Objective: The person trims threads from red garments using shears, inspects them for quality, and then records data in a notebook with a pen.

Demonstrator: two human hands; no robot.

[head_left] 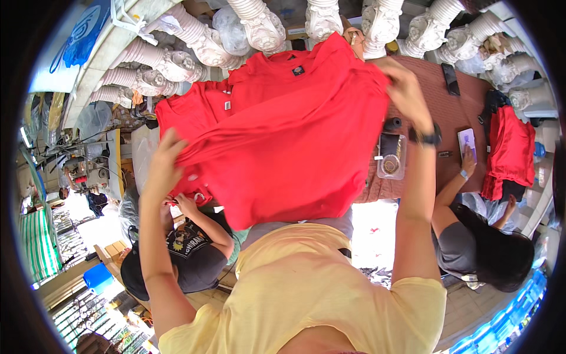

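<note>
Stretched between my two hands is a red shirt (pixel 295 159), held up over the table and slightly blurred. My left hand (pixel 163 162) grips its left edge with bent fingers. At the upper right edge, my right hand (pixel 407 91) pinches the cloth; a dark watch is on that wrist. Beyond the raised cloth, a red neckline with a dark label (pixel 298 71) shows; whether it belongs to the same shirt I cannot tell. More red cloth with a small white tag (pixel 227 105) lies at the left, partly covered.
A brown-covered table (pixel 421 171) carries a clear plastic box (pixel 391 158) and a dark phone (pixel 450 79). One person (pixel 471 236) sits at the right near a red garment pile (pixel 510 147); another (pixel 194 251) at the left handles red cloth. White balusters (pixel 321 20) line the far side.
</note>
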